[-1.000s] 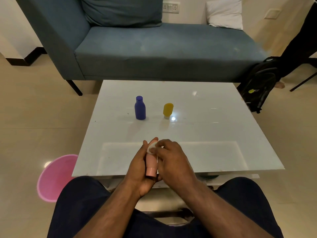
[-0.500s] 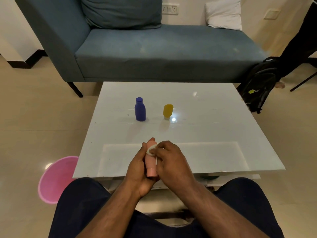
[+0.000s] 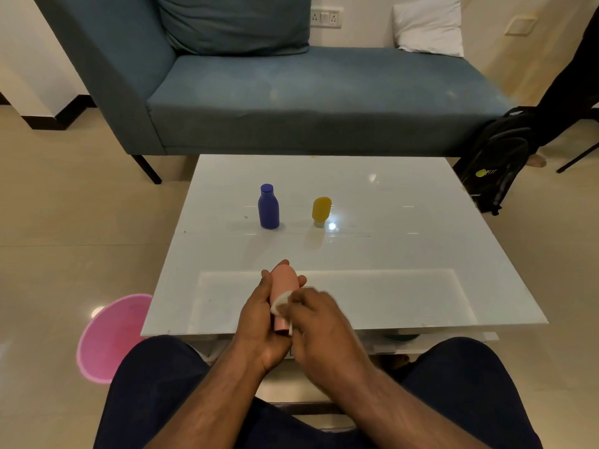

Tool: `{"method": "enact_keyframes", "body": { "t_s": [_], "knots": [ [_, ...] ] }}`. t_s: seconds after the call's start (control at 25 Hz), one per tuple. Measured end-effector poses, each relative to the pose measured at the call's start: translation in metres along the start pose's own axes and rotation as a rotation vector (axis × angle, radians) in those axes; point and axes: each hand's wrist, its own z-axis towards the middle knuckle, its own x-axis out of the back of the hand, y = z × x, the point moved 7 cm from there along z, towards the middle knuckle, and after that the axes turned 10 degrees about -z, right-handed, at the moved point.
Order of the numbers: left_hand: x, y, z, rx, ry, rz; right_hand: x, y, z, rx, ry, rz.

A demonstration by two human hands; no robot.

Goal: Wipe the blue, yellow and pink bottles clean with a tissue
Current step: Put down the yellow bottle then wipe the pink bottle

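My left hand (image 3: 259, 322) grips the pink bottle (image 3: 284, 281) over the near edge of the white table (image 3: 405, 254), its rounded end pointing away from me. My right hand (image 3: 319, 332) pinches a small white tissue (image 3: 279, 303) against the bottle's lower side. The blue bottle (image 3: 268, 207) stands upright on the table further back, left of centre. Beside it on the right, the yellow bottle (image 3: 321, 211) stands on its pale cap.
A pink bin (image 3: 110, 335) sits on the floor left of the table. A blue sofa (image 3: 291, 92) runs behind the table. A black backpack (image 3: 499, 160) leans at the right, with a person's leg beyond it. My knees are under the table's near edge.
The tissue in my right hand has slid from the bottle's far rounded end down toward its near end, uncovering the bottle's tip. The left hand's grip stays the same.
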Motion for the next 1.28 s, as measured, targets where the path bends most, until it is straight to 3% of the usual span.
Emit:
{"method": "enact_keyframes", "body": {
  "t_s": [0.12,0.32,0.52,0.72,0.92,1.12,1.28],
  "knots": [
    [0.002,-0.001,0.001,0.006,0.019,0.017,0.0,0.002,-0.007,0.014,0.0,0.058],
    [0.001,-0.007,0.002,0.033,0.02,0.0,-0.002,0.026,0.02,-0.113,0.037,0.049],
    [0.001,-0.004,0.002,0.02,0.014,0.01,-0.005,0.009,-0.004,-0.016,0.001,0.087],
    [-0.004,-0.005,-0.001,0.001,0.012,0.022,0.0,0.034,0.027,-0.147,0.065,0.1],
    [0.0,-0.002,0.004,0.014,0.025,0.016,-0.003,0.012,-0.003,-0.065,0.009,0.142],
    [-0.002,-0.006,0.002,0.0,0.028,0.009,-0.001,0.035,0.025,-0.176,0.059,0.129],
    [-0.003,-0.005,-0.002,0.003,0.017,0.018,-0.003,0.007,-0.002,-0.095,-0.011,0.132]
  ]
}}
